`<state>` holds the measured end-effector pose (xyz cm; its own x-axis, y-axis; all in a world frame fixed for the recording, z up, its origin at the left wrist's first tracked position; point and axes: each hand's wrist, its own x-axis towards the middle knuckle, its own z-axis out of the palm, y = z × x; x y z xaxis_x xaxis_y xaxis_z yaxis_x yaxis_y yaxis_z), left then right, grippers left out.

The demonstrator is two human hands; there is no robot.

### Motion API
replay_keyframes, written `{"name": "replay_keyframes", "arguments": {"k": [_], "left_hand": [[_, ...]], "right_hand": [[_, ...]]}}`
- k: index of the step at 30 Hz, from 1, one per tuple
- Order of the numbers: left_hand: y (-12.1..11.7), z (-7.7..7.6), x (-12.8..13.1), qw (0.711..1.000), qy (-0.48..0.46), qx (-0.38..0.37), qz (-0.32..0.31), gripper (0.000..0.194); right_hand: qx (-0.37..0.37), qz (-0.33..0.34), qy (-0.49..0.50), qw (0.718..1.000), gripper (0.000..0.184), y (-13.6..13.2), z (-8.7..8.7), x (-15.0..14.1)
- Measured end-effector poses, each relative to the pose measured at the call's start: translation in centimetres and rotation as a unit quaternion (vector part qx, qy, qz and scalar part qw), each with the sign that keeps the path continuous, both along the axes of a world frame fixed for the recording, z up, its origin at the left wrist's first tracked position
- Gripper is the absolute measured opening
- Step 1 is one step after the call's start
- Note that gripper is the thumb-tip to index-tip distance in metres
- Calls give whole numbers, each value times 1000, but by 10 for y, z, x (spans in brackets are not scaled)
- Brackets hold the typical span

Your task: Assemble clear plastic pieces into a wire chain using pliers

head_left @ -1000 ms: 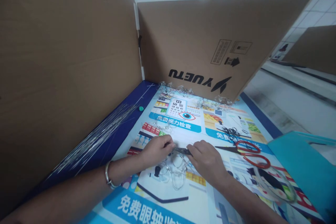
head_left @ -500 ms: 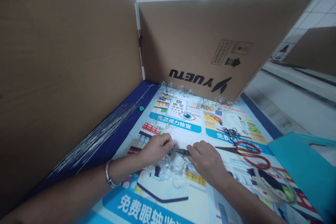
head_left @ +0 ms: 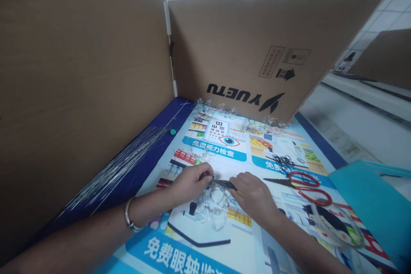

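Observation:
My right hand point(head_left: 252, 192) is closed around a pair of pliers point(head_left: 224, 184), whose dark jaws point left. The tips of the jaws meet the fingertips of my left hand point(head_left: 194, 182), which pinches a piece of thin silvery wire. Below both hands a tangle of bent wire point(head_left: 216, 216) lies on the printed sheet, with loops spread toward me. The exact shape of the wire between fingers and jaws is too small to make out. Right of my right hand lie scissors point(head_left: 310, 184) with red handles, blades pointing left.
Straight wires point(head_left: 118, 169) lie in a bundle at the left. Cardboard panels point(head_left: 224, 43) stand left and behind. More bent wire pieces point(head_left: 221, 108) line the back. Black rings point(head_left: 282, 162) sit beyond the scissors, a clear round container point(head_left: 356, 239) and a turquoise folder point(head_left: 369, 197) at right.
The pliers have turned slightly in my right hand, their jaws now angling more up and left. My left hand stays nearly in place with its pinch. The other things lie as before.

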<state>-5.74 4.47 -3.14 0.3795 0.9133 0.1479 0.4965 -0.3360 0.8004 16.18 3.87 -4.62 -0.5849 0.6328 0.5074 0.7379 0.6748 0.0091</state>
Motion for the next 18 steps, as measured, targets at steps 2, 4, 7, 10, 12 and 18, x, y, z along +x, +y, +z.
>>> {"name": "replay_keyframes", "arguments": {"k": [2,4,7,10,12,18], "left_hand": [[0,-1,0,999,-17,30,-18,16],[0,-1,-1,998,-31,52,-33,18],[1,2,-2,996,-32,60,-53,18],[2,4,-2,995,-22,67,-72,17],[2,4,-1,994,-17,80,-74,15],[1,5,3,980,87,165,-70,14]], "right_hand": [[-2,0,3,1000,20,0,0,0],[-3,0,5,1000,20,0,0,1],[-2,0,4,1000,19,1,0,1],[3,-1,1,1000,19,0,-1,1],[7,-2,-3,1000,18,0,-2,1],[15,-6,-14,1000,14,0,-2,1]]}}
